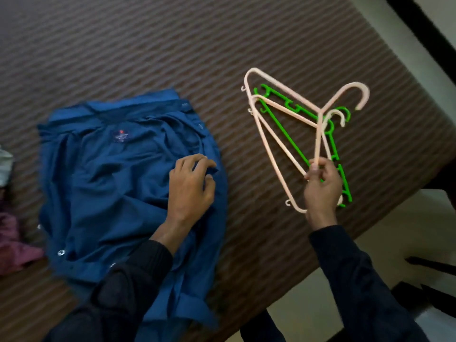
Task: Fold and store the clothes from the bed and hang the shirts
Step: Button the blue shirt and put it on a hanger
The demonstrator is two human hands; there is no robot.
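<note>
Two hands work over a brown striped bed point(172, 45). Left of the hangers, a blue shirt point(103, 183) lies crumpled, the left hand point(191, 186) pinching its fabric. Right of the shirt, the right hand point(322, 186) grips two pink hangers point(276, 134) above a green hanger point(291, 130).

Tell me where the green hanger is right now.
In the head view the green hanger lies on the striped bed cover, right of the blue shirt, under two pink hangers by the right hand.
</note>
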